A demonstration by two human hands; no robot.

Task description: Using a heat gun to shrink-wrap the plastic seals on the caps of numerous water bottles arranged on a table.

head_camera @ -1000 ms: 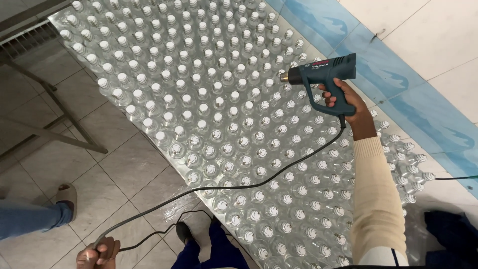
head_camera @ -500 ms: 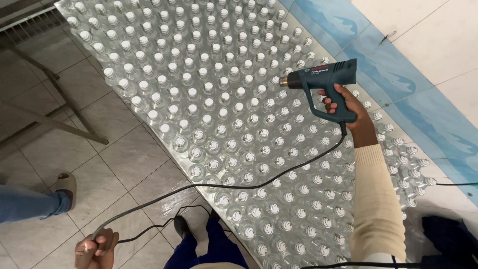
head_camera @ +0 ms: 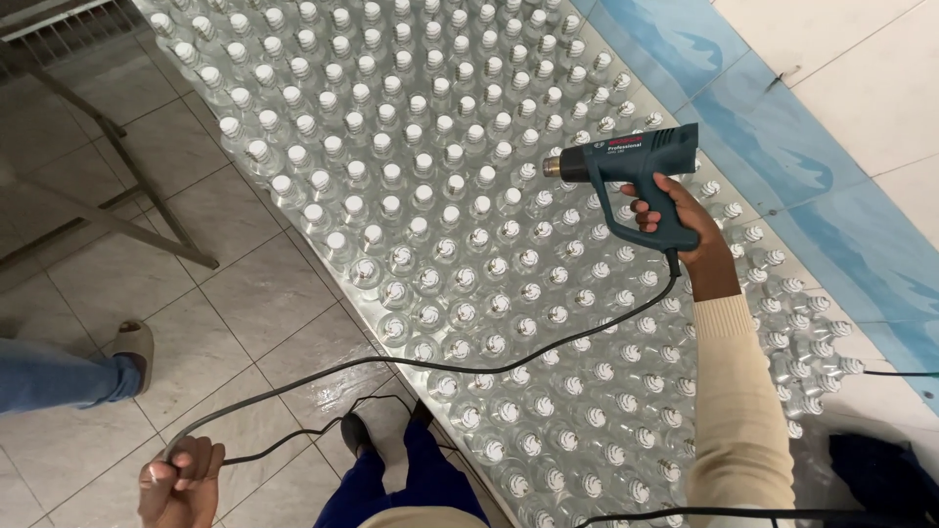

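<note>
Your right hand [head_camera: 675,220] is wrapped tight around the handle of a blue-green heat gun [head_camera: 634,166]. You hold the gun in the air above a big block of clear plastic bottles [head_camera: 430,225], near the block's right edge. The metal nozzle points to the left, across the bottle tops. Your sleeve [head_camera: 734,411] is cream-coloured and runs down over the near right part of the block. A black cord [head_camera: 411,364] comes out of the bottom of the gun's handle. It hangs down over the bottles, crosses the near left edge of the block, and goes on over the floor to your left hand [head_camera: 181,479]. Your left hand is closed around the cord, low down near the floor, well apart from the bottles. The bottles stand upright in tight rows, each with a white cap, and they look wrapped in shiny clear film. The block stands on a grey tiled floor [head_camera: 196,293]. By its near edge you can see your dark shoe [head_camera: 377,435] and your blue trouser leg [head_camera: 411,484]. To the left, away from the block, is another person's foot in a pale sandal [head_camera: 132,347] with a blue jeans leg [head_camera: 54,376]. A grey metal frame [head_camera: 117,186] stands on the floor at the far left. Along the block's right edge lies a strip of blue sheet [head_camera: 782,156].
</note>
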